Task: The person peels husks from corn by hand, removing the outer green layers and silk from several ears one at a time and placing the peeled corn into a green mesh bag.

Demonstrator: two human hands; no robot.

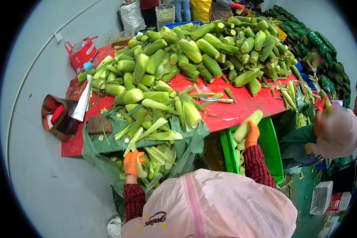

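My left hand (131,162), in an orange glove, is closed on pale green husk leaves (141,158) over a green woven sack (101,152) full of stripped leaves. My right hand (251,135), also gloved, grips a pale, trimmed corn cob (255,118) over a green plastic crate (273,156) holding other pale cobs (238,156). A big heap of corn in green husks (194,51) lies on the red table (222,113). A wooden-handled knife (216,100) lies on the table between heap and front edge. A brick-like block (98,125) rests on the sack.
A red bag (82,53) and a brown bag (58,117) sit at the table's left, by a wall. A co-worker in a pink hood (331,139) works close at my right, beside pale crates (320,197). More people (176,10) and piled green sacks (317,47) are behind.
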